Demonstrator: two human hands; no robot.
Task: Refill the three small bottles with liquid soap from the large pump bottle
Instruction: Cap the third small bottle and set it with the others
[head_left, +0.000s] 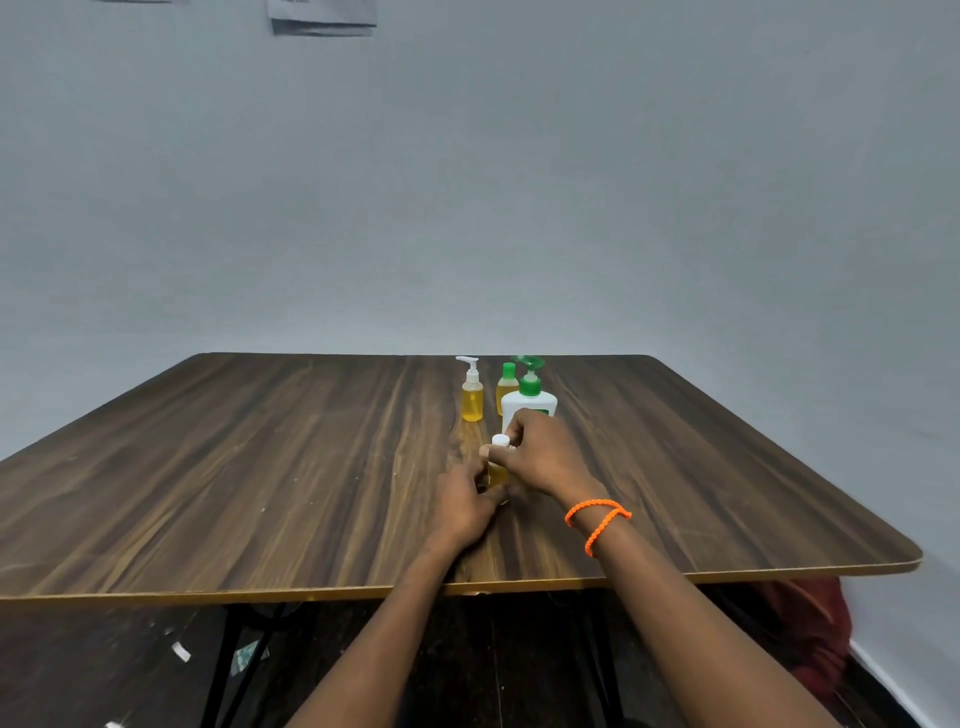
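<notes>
Step, by my reading: working cap of small bottle (497, 470), opening or closing unclear. Left hand (464, 506) clasps bottle body on counter (260, 467); right hand (540, 460) pinches white cap (501, 441). Large pump bottle (529, 402) just beyond right hand; two other small bottles (472, 397) past it, left. Next move: steady twist, body kept upright.

white large pump bottle (528, 402), green pump head, upright far-centre. just left: green-capped small bottle (506, 382) and white-pump small bottle (471, 395), both upright with yellow liquid. white-capped small bottle (498, 460) nearer, upright, part hidden.
</notes>
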